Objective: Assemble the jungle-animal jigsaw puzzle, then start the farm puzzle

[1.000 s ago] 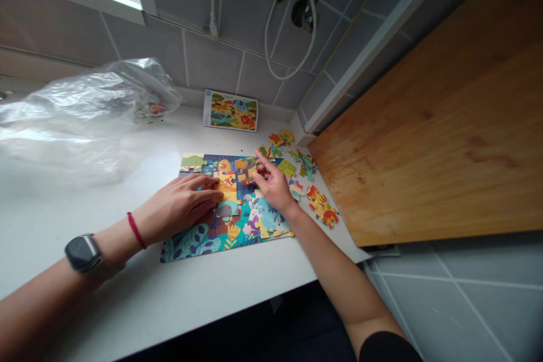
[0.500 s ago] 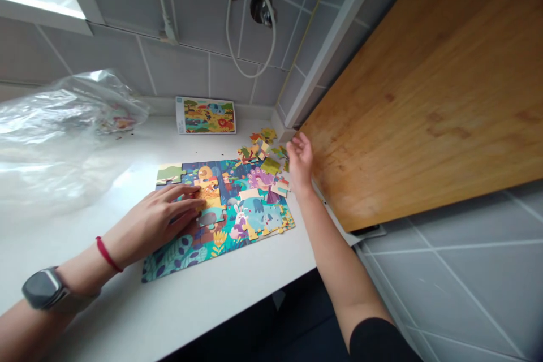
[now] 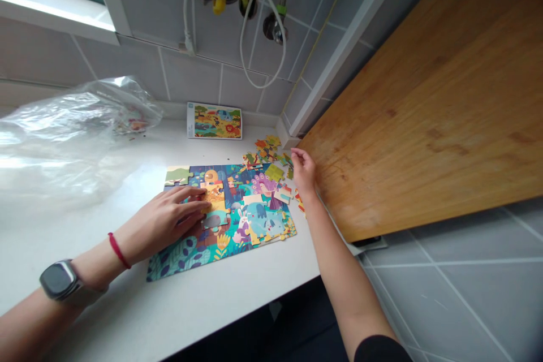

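My left hand [image 3: 176,212] lies flat over the left part of a colourful jigsaw board [image 3: 186,251], its fingers a little apart. Under and beside the fingertips are joined yellow and orange puzzle pieces [image 3: 216,195]. A joined block of pieces showing a blue elephant [image 3: 263,220] rests on the board's right side. Off the board's upper right corner is a loose heap of puzzle pieces [image 3: 268,150]. Right of that heap, my right hand [image 3: 304,174] is closed with thumb and fingertips together; anything between them is hidden. A green piece [image 3: 274,172] lies near this hand.
A picture box [image 3: 217,121] leans against the tiled wall at the back. Clear plastic bagging [image 3: 76,141] covers the counter's left. A large wooden board [image 3: 424,107] slants close by my right arm. A white cable [image 3: 241,51] and pipes hang above.
My right hand has gone from loosely spread fingers to a closed pinch near the heap. My left hand stays on the jigsaw. The whole view has shifted slightly.
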`<state>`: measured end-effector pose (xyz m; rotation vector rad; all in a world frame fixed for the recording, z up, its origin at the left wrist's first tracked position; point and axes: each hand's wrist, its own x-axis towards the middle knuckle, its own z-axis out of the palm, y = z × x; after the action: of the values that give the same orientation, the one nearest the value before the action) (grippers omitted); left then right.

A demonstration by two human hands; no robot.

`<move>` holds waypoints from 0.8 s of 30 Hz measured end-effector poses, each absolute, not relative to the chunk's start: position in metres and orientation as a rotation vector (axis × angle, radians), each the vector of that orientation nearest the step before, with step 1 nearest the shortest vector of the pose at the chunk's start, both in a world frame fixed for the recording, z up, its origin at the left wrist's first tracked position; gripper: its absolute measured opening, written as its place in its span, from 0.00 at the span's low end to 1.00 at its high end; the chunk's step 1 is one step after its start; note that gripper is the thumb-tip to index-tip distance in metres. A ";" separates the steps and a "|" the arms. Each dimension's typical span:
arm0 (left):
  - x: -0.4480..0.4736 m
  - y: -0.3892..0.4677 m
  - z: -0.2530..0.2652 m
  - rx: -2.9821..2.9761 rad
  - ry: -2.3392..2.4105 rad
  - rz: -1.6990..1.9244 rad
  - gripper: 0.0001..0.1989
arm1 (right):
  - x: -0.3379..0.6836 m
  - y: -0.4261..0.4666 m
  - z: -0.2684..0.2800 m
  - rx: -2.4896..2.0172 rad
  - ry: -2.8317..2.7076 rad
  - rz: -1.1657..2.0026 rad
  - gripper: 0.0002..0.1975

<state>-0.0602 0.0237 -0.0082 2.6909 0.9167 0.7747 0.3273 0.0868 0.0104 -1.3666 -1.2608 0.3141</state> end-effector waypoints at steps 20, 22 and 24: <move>-0.058 0.022 -0.009 2.646 0.982 0.734 0.14 | 0.266 0.101 -0.007 -1.579 -1.935 0.335 0.22; -0.058 0.022 -0.007 2.655 0.985 0.719 0.14 | 0.270 0.096 -0.006 -1.506 -1.959 0.370 0.22; -0.058 0.022 -0.006 2.664 0.987 0.705 0.15 | 0.271 0.091 -0.006 -1.426 -1.995 0.421 0.22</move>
<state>-0.0577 0.0219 -0.0063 2.6640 0.9869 0.7048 0.2713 0.0915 -0.0057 -1.4259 -1.9952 0.4211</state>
